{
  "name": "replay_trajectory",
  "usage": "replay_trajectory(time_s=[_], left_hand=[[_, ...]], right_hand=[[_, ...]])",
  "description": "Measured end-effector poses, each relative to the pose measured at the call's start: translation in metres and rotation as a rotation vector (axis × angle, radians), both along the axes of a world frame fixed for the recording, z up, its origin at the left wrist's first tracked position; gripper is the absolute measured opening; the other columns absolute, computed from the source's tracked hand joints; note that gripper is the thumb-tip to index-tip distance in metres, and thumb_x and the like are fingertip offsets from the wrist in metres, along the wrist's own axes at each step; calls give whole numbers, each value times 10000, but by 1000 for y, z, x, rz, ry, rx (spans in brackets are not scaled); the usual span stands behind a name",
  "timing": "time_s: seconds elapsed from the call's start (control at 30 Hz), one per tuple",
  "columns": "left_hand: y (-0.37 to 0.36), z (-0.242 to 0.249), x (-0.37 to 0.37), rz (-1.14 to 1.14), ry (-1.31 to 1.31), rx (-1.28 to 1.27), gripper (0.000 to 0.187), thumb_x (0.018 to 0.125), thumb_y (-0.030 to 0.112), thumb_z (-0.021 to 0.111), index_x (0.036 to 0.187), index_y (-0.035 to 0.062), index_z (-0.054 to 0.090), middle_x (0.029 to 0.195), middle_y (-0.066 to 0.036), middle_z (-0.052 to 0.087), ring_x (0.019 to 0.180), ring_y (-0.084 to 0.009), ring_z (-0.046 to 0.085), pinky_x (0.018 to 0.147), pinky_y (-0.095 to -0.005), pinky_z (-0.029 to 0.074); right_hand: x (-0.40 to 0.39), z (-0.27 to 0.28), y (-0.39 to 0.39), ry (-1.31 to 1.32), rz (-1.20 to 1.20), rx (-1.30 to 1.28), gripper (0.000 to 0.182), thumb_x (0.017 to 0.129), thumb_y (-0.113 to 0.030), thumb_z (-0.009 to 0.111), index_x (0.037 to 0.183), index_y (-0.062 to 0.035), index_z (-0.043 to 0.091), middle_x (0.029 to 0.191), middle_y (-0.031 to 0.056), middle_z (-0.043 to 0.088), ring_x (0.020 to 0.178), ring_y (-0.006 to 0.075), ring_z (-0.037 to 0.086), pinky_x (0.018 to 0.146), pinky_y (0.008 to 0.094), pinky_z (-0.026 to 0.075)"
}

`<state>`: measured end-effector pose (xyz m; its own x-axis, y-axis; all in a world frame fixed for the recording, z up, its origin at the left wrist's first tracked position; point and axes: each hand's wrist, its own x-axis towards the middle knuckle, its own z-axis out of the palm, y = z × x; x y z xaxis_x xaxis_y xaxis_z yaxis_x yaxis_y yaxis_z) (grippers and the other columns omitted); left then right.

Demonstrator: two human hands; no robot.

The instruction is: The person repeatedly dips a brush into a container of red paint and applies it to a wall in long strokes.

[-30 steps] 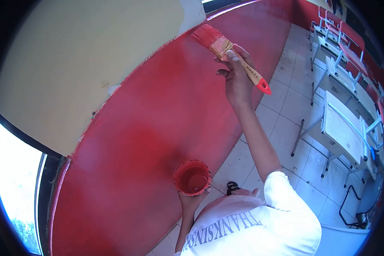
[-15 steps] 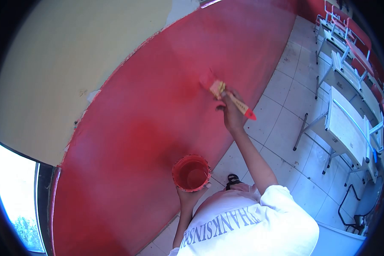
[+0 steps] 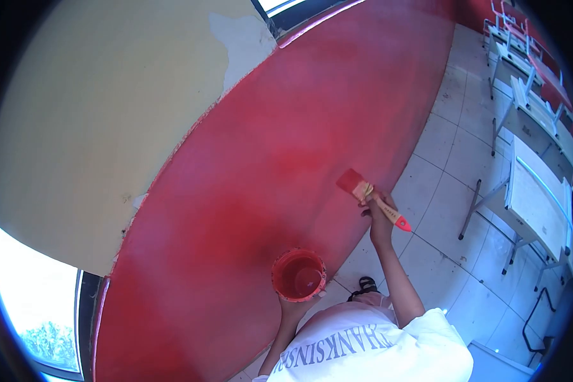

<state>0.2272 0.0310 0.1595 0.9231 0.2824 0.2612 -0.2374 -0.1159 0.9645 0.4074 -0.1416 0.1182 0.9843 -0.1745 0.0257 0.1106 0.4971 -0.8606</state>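
A paintbrush [image 3: 384, 207] with a wooden handle, a red handle end and red-coated bristles is gripped in my right hand [image 3: 379, 205]. Its bristles overlap the lower part of the red-painted wall [image 3: 286, 159] in this view. Below and to the left, my left hand [image 3: 294, 305] holds up a red paint bucket [image 3: 277, 275] from underneath and the side. Red paint shows at the bottom of the bucket, whose mouth faces up toward me. The fingers under the bucket are partly hidden.
Above the red part, the wall is cream [image 3: 108, 127] with a pale patch [image 3: 240, 44]. Windows [image 3: 32, 286] show at the lower left and top. A tiled floor [image 3: 426, 261] runs along the wall, and several white desks [image 3: 538, 191] and red chairs stand at the right.
My right hand has brought the paintbrush down along the wall, closer to the floor edge and the bucket. The view has shifted slightly, with more of the upper window showing.
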Motion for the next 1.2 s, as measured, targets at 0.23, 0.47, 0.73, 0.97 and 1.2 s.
replay_trajectory(time_s=[0.23, 0.47, 0.73, 0.97, 1.2], left_hand=[[-9, 0, 9, 18, -12, 39, 762, 533, 129, 841, 1181, 42, 450, 1034, -60, 581, 910, -180, 584, 768, -322, 496], [-28, 20, 6, 136, 118, -23, 791, 520, 139, 841, 1197, 50, 443, 1068, -61, 571, 952, -195, 574, 804, -329, 489], [-21, 1, -24, 347, 207, 196, 831, 541, 162, 844, 1239, 112, 395, 1196, -49, 509, 1102, -216, 503, 900, -357, 449], [-37, -8, -41, 430, 297, 117, 859, 514, 129, 846, 1240, 117, 387, 1195, -51, 506, 1094, -220, 505, 904, -353, 446], [-44, -6, -46, 429, 264, 212, 760, 554, 116, 803, 1215, 98, 428, 1143, -54, 555, 1056, -230, 539, 906, -364, 453]], right_hand=[[31, 151, -1, -310, -37, 109, 376, 815, -122, 599, 1148, 7, 482, 856, 98, 616, 712, 107, 582, 551, 234, 470], [70, 217, 24, -524, 105, 229, 380, 793, -89, 631, 1141, -5, 502, 814, 83, 625, 644, 87, 569, 519, 221, 458], [73, 85, 44, -353, 178, 154, 409, 801, -87, 635, 1156, 28, 469, 829, 82, 601, 665, 116, 578, 544, 236, 477], [21, -54, 31, 16, 227, -21, 415, 813, -107, 622, 1163, 46, 462, 846, 95, 607, 718, 131, 604, 553, 230, 480], [-24, -97, 6, 157, 239, -164, 379, 829, -102, 574, 1163, 46, 476, 891, 95, 601, 723, 136, 607, 541, 226, 463]])
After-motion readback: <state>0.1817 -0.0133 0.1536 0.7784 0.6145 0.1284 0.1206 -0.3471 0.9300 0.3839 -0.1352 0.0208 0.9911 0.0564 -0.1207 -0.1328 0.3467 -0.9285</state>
